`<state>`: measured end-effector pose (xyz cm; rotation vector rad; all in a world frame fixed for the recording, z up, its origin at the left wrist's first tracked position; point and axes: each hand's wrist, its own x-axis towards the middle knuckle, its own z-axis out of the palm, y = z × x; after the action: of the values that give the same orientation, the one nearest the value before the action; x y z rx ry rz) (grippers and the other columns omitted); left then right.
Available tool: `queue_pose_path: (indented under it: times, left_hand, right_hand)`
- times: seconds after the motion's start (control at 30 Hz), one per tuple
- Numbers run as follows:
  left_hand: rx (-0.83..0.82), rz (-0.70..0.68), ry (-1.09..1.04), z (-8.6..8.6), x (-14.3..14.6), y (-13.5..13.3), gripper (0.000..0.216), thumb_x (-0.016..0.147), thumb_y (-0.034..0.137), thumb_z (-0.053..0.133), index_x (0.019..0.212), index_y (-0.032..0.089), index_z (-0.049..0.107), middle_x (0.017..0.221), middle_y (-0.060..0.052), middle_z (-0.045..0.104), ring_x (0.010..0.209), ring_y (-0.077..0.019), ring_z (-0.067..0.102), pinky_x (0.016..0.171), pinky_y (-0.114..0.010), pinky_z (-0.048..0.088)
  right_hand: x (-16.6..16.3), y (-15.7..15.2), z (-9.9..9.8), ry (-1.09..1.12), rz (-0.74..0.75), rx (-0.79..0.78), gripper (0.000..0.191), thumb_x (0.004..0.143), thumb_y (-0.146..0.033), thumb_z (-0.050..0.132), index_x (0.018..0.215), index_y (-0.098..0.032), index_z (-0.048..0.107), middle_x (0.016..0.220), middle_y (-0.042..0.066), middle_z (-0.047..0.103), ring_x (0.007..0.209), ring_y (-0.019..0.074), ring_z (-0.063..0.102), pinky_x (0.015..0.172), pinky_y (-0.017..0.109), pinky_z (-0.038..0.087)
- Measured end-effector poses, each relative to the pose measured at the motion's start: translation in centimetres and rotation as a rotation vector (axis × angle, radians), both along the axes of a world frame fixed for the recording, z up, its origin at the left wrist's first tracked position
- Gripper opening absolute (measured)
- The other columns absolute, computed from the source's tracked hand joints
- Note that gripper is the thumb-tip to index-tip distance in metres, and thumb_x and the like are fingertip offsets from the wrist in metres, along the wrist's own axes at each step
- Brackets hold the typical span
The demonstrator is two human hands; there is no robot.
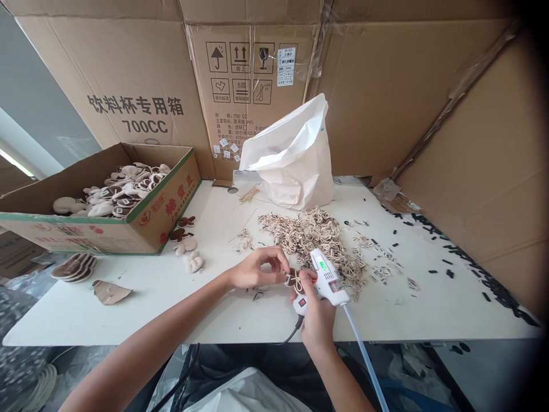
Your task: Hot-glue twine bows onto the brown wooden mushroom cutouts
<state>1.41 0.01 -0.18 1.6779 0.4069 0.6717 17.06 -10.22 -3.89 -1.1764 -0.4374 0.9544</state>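
Note:
My left hand [261, 268] is closed, its fingertips pinching a small brown piece [292, 277] with a cream cord loop and a small printed tag. Wrapped in my right hand [319, 317] is a white glue gun [326, 277] with a lit green display; a long translucent glue stick [363, 350] runs out of its back end. My right thumb and fingers also reach the cord at the brown piece's edge. A red switch and a dark cable show below. Just beyond both hands lies a heap of cream cord loops [315, 232] with dark ends.
At left stands an open carton [107, 243] of plush pieces. Beside it lie brown and cream shapes [185, 246], a brown stack [74, 267] and a cardboard scrap [111, 292]. A white bag [315, 166] stands behind the heap. Black bits [449, 273] litter the right; cardboard walls enclose the table.

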Motion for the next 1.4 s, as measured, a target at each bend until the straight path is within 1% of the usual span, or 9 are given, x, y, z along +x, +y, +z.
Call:
queue_pose_path:
  times: [0.3, 0.53, 0.83, 1.0, 1.13, 1.27, 1.4]
  left_hand:
    - [0.003, 0.014, -0.005, 0.07, 0.09, -0.14, 0.015, 0.087, 0.024, 0.077, 0.097, 0.014, 0.073, 0.101, -0.007, 0.063, 0.083, -0.0155, 0.064, 0.076, -0.029, 0.052]
    - [0.001, 0.024, 0.007, 0.25, 0.10, -0.27, 0.014, 0.089, 0.028, 0.075, 0.093, 0.014, 0.073, 0.099, -0.008, 0.064, 0.084, -0.0165, 0.064, 0.079, -0.030, 0.052]
    - [0.007, 0.037, 0.016, 0.11, 0.12, -0.13, 0.013, 0.090, 0.027, 0.075, 0.092, 0.014, 0.072, 0.103, -0.007, 0.060, 0.089, -0.0168, 0.064, 0.085, -0.032, 0.052]
    - [-0.020, 0.034, 0.011, -0.18, 0.18, -0.09, 0.013, 0.090, 0.027, 0.075, 0.093, 0.014, 0.072, 0.103, -0.007, 0.060, 0.088, -0.0168, 0.065, 0.085, -0.032, 0.053]
    - [-0.043, 0.032, 0.016, -0.21, 0.23, -0.14, 0.014, 0.090, 0.027, 0.075, 0.093, 0.014, 0.072, 0.103, -0.007, 0.061, 0.087, -0.0170, 0.066, 0.085, -0.033, 0.054]
    - [-0.051, 0.035, 0.025, -0.06, 0.23, -0.17, 0.017, 0.090, 0.030, 0.075, 0.092, 0.014, 0.072, 0.103, -0.007, 0.062, 0.087, -0.0170, 0.067, 0.085, -0.033, 0.055]
    - [-0.055, 0.043, 0.031, -0.11, 0.22, -0.11, 0.017, 0.091, 0.031, 0.075, 0.093, 0.014, 0.072, 0.104, -0.007, 0.062, 0.087, -0.0167, 0.067, 0.085, -0.033, 0.056]
  right_hand:
    - [0.05, -0.01, 0.09, 0.006, 0.011, 0.004, 0.044, 0.073, -0.048, 0.092, 0.094, -0.019, 0.066, 0.077, -0.001, 0.066, 0.048, 0.0121, 0.057, 0.044, 0.026, 0.047]
    - [0.07, 0.03, 0.01, 0.000, 0.024, 0.007, 0.043, 0.074, -0.048, 0.092, 0.093, -0.021, 0.065, 0.074, -0.003, 0.066, 0.048, 0.0125, 0.056, 0.045, 0.026, 0.046]
    - [-0.02, 0.03, 0.16, 0.005, 0.028, 0.019, 0.042, 0.072, -0.046, 0.093, 0.092, -0.020, 0.067, 0.075, -0.002, 0.065, 0.051, 0.0123, 0.057, 0.045, 0.025, 0.046]
    - [-0.03, 0.02, -0.04, -0.002, 0.035, 0.020, 0.039, 0.075, -0.045, 0.092, 0.093, -0.020, 0.067, 0.079, -0.001, 0.067, 0.055, 0.0127, 0.059, 0.047, 0.024, 0.047]
    - [0.01, 0.03, -0.12, -0.004, 0.029, 0.024, 0.040, 0.075, -0.045, 0.092, 0.093, -0.020, 0.067, 0.080, 0.000, 0.067, 0.058, 0.0139, 0.060, 0.047, 0.024, 0.048]
    - [0.08, 0.00, -0.14, -0.012, 0.046, 0.004, 0.041, 0.075, -0.046, 0.092, 0.094, -0.019, 0.067, 0.078, 0.000, 0.067, 0.052, 0.0122, 0.058, 0.046, 0.024, 0.046]
    - [0.12, 0.01, -0.17, -0.005, 0.045, 0.009, 0.041, 0.075, -0.046, 0.092, 0.094, -0.020, 0.067, 0.080, 0.000, 0.069, 0.055, 0.0130, 0.060, 0.047, 0.024, 0.048]
